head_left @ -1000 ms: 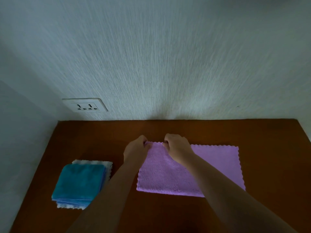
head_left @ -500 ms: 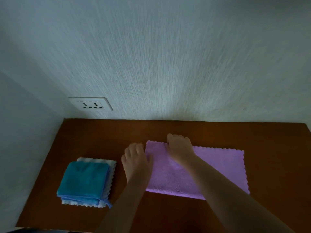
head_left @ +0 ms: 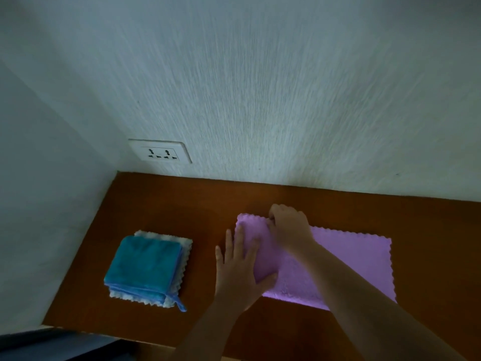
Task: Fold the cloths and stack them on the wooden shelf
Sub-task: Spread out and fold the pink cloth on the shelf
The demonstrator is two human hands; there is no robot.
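Purple cloth [head_left: 359, 259] lies as a long strip on the wooden shelf [head_left: 182, 199], right of the folded stack [head_left: 145, 264] and apart from it. Head view: the left hand [head_left: 238, 267] presses flat, fingers straight, on the strip's end nearest the stack; the right hand [head_left: 289, 226] curls its fingers on the far edge beside it, seemingly pinching. The next fold looks about to start: one end must be carried over onto the other, edges matched. No readable writing or brand shows.

Purple cloth [head_left: 346, 259] flat on wooden shelf [head_left: 166, 201]; folded blue cloth [head_left: 143, 264] atop white cloth [head_left: 186, 246].
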